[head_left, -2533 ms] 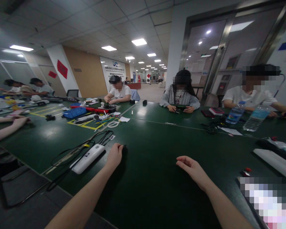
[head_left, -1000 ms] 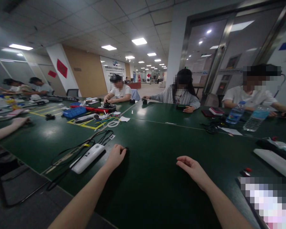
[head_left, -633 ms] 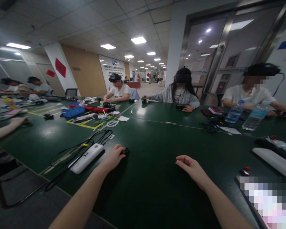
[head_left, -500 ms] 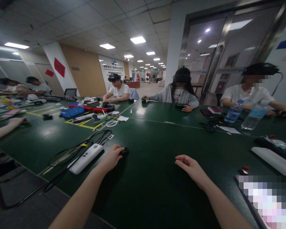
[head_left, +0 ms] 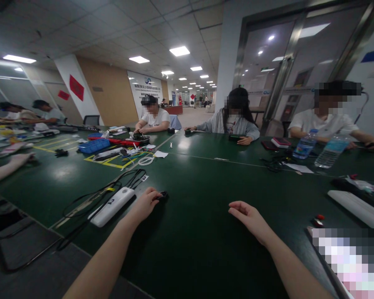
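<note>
My left hand rests on the dark green table, its fingers curled around a small black object that pokes out past the fingertips. Just left of it lies a white power strip marked "2", with black cables looped behind it. My right hand lies on the table further right, fingers loosely curled inward with nothing seen in them.
Three people sit across the table, others at far left. Two water bottles stand at the right. A white bar and a small red-capped item lie near right. A blue basket and tools lie inside yellow tape marks.
The view has tilted slightly. My left hand has shifted a little so the small black object shows past its fingertips. The person opposite stretched an arm toward a black item.
</note>
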{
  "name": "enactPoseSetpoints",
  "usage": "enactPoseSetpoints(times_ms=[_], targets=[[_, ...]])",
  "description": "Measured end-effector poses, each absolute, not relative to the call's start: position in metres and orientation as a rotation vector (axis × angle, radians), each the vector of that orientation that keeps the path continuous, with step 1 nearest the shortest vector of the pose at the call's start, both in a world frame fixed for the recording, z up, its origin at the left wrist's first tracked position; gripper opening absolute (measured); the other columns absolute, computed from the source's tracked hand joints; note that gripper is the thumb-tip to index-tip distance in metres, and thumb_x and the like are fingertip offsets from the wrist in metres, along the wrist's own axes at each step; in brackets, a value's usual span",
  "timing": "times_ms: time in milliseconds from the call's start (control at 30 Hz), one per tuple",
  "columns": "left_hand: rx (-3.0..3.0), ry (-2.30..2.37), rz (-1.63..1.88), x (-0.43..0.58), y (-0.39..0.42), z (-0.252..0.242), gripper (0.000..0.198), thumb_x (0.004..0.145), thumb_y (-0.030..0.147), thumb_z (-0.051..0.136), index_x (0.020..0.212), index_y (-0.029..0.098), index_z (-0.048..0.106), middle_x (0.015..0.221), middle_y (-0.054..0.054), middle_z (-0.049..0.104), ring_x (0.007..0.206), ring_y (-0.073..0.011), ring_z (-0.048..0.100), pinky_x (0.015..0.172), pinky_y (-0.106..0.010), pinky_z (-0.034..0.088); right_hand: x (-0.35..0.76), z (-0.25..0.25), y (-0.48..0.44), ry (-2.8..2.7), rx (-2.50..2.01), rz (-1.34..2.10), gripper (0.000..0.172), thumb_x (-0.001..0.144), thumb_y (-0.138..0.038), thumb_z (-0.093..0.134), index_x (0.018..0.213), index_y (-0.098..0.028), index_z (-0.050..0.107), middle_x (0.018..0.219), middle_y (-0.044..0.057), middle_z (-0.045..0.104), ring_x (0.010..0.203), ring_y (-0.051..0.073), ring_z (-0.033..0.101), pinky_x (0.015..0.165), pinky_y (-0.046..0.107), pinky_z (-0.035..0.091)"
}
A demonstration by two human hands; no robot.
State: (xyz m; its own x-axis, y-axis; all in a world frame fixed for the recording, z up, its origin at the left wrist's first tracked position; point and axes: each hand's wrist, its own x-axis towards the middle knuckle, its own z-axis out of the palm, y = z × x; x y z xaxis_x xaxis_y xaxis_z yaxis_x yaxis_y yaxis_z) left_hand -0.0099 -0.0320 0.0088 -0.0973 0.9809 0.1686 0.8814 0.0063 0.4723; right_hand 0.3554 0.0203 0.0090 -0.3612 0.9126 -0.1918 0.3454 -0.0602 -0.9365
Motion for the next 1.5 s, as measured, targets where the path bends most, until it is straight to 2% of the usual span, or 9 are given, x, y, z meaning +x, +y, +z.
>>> enactPoseSetpoints(times_ms=[433, 667, 800, 1100, 1333, 1500], targets=[[2.012, 2.161, 0.612, -0.015, -0.03, 0.009, 0.027, 0.074, 0.028, 0.044, 0.097, 0.025, 0.058, 0.099, -0.004, 0.06, 0.095, -0.0227, 0.052, 0.086, -0.035, 0.037, 0.355, 0.009, 0.017, -1.709, -1.288, 1.399, 0.029, 0.071, -0.041, 0.055, 0.094, -0.023, 0.056, 0.094, 0.002, 0.06, 0.091, 0.02, 0.056, 0.081, 0.035, 0.042], [1.878, 2.238, 0.647, -0.02, -0.029, 0.004, 0.044, 0.072, 0.026, 0.042, 0.116, 0.018, 0.042, 0.085, -0.003, 0.061, 0.079, -0.0182, 0.058, 0.073, -0.027, 0.042, 0.356, 0.009, 0.016, -1.688, -1.281, 1.402, 0.029, 0.071, -0.04, 0.056, 0.094, -0.023, 0.056, 0.094, 0.002, 0.06, 0.091, 0.019, 0.055, 0.081, 0.035, 0.042], [1.859, 2.3, 0.656, -0.024, -0.027, 0.001, 0.043, 0.073, 0.026, 0.041, 0.115, 0.019, 0.04, 0.086, -0.003, 0.06, 0.076, -0.0167, 0.059, 0.068, -0.025, 0.042, 0.355, 0.007, 0.017, -1.692, -1.272, 1.386, 0.028, 0.071, -0.039, 0.056, 0.094, -0.023, 0.056, 0.094, 0.001, 0.06, 0.091, 0.019, 0.055, 0.081, 0.034, 0.042], [1.762, 2.467, 0.632, -0.033, -0.025, -0.003, 0.041, 0.075, 0.026, 0.039, 0.114, 0.014, 0.038, 0.084, -0.005, 0.061, 0.077, -0.0188, 0.059, 0.068, -0.027, 0.042, 0.355, 0.004, 0.019, -1.7, -1.251, 1.378, 0.029, 0.071, -0.039, 0.056, 0.094, -0.022, 0.056, 0.092, 0.002, 0.059, 0.089, 0.019, 0.055, 0.079, 0.034, 0.042], [1.727, 2.418, 0.689, -0.025, -0.022, -0.003, 0.038, 0.075, 0.025, 0.041, 0.112, 0.016, 0.039, 0.087, -0.004, 0.061, 0.08, -0.0178, 0.06, 0.071, -0.026, 0.042, 0.356, 0.006, 0.017, -1.659, -1.25, 1.4, 0.028, 0.07, -0.039, 0.057, 0.093, -0.022, 0.058, 0.092, 0.002, 0.06, 0.089, 0.02, 0.055, 0.079, 0.035, 0.041], [1.829, 2.205, 0.611, 0.016, -0.011, 0.004, 0.038, 0.075, 0.021, 0.041, 0.114, 0.019, 0.038, 0.089, -0.002, 0.06, 0.08, -0.0158, 0.058, 0.071, -0.025, 0.04, 0.357, 0.004, 0.019, -1.599, -1.241, 1.415, 0.028, 0.069, -0.037, 0.059, 0.092, -0.022, 0.058, 0.092, 0.002, 0.061, 0.09, 0.02, 0.055, 0.08, 0.035, 0.041]])
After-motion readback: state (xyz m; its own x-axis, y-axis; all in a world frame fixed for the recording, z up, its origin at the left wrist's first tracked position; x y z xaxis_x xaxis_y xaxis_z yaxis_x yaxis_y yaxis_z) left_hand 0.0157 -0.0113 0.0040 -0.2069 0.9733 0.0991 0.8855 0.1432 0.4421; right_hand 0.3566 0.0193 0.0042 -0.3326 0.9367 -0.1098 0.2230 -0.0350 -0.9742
